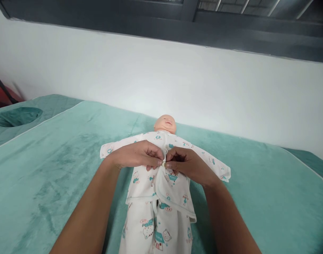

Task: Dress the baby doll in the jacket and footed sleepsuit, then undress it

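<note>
My left hand [140,154] and right hand [189,164] pinch the white shirt [147,178] at a pale button [163,164] on its front. It dresses a doll [165,124], face-up on the green cover [71,158], its head near the wall-side edge.

Teal cover [68,158], wht wall [150,70], dk frame [124,17] w/ bars [245,6], red/blk item [1,96] L

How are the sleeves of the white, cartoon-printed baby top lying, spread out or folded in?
Spread out: the white sleeves reach away from the top on either side, their cuffs over the plush green cover.
</note>
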Available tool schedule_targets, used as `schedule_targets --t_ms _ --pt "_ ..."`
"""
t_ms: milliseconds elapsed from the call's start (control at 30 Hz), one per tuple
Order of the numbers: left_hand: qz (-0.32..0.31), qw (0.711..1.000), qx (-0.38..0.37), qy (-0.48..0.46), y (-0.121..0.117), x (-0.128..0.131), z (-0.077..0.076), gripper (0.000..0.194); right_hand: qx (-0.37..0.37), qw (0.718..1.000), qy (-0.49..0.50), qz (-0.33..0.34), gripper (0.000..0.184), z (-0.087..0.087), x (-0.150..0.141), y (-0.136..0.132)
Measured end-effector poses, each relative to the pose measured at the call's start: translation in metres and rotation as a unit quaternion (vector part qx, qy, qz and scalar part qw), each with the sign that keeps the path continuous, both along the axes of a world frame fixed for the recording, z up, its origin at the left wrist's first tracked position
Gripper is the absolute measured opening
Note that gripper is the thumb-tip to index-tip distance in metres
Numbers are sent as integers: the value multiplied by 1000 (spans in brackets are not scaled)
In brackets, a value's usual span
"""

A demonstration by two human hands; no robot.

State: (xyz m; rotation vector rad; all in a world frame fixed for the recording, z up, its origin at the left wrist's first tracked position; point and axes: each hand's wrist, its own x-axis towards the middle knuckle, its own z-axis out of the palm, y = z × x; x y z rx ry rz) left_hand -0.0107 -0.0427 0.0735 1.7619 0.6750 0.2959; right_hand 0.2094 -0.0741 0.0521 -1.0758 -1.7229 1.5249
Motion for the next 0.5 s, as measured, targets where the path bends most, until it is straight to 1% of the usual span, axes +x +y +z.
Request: schedule_targets --t_ms 133,367,500 --pt "-1 1000 2 21 0 0 2 13 -6 1000 8 2 17 1 -1 0" --pt "-18 999 -1 29 1 -3 1 17 -1 1000 16 3 16 -3 0 1" --pt "-14 1000 2 28 -1 -4 4 18 37 999 0 -4 22 -3 1 4"
